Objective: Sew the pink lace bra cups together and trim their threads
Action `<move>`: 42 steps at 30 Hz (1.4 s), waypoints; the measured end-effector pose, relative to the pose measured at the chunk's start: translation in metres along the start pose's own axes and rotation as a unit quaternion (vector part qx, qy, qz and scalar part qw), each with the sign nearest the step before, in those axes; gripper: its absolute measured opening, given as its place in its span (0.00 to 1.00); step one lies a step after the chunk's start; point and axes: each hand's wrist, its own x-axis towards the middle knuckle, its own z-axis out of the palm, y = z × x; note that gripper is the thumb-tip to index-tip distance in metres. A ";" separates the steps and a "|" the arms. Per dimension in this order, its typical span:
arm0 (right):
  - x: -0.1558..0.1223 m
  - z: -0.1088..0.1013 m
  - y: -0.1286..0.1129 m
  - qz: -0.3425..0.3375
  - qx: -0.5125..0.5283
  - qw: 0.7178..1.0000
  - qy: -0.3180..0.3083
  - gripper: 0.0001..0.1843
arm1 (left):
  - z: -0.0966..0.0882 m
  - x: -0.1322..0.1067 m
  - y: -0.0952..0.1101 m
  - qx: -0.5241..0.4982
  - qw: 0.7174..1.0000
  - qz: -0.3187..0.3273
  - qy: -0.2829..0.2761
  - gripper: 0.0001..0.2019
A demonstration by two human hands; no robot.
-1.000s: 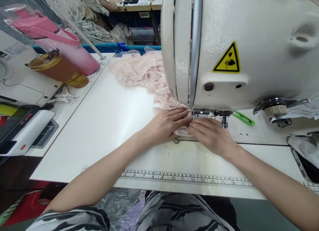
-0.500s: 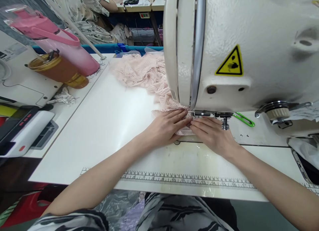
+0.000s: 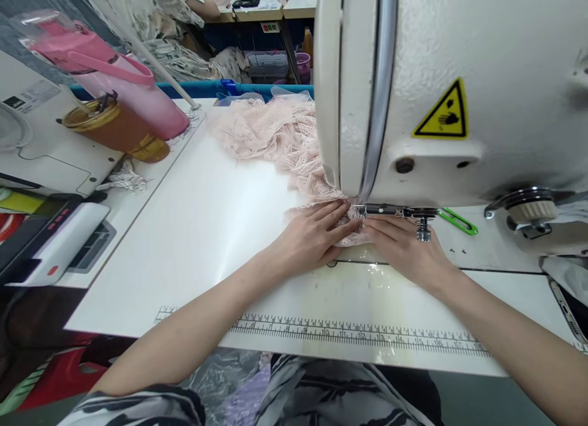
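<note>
A strip of pale pink lace trails from a heap at the back of the white table to the foot of a white sewing machine. My left hand lies flat on the lace just left of the needle, fingers stretched out and pressing it down. My right hand rests on the lace right in front of the needle, fingers extended and touching the left hand's fingertips. The needle itself is hidden behind the machine head.
A printed ruler runs along the table's front edge. Green snips lie behind the machine foot. A pink bottle and brown cup lie at the left, by a control box. Another person sits at the back.
Both hands have stayed on the lace at the needle, shifting slightly. The camera has drifted left and closer, so the machine head fills more of the view.
</note>
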 end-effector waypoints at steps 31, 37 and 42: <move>0.003 0.000 -0.002 -0.023 0.020 0.997 -0.069 0.15 | -0.004 0.000 -0.007 -0.022 0.994 0.086 0.068 0.17; 0.006 0.003 -0.007 -0.033 0.040 0.998 -0.043 0.14 | -0.005 -0.002 -0.010 -0.025 0.994 0.078 0.078 0.17; 0.007 0.006 -0.009 -0.026 0.058 0.997 -0.032 0.13 | -0.003 -0.002 -0.010 -0.030 0.994 0.073 0.080 0.17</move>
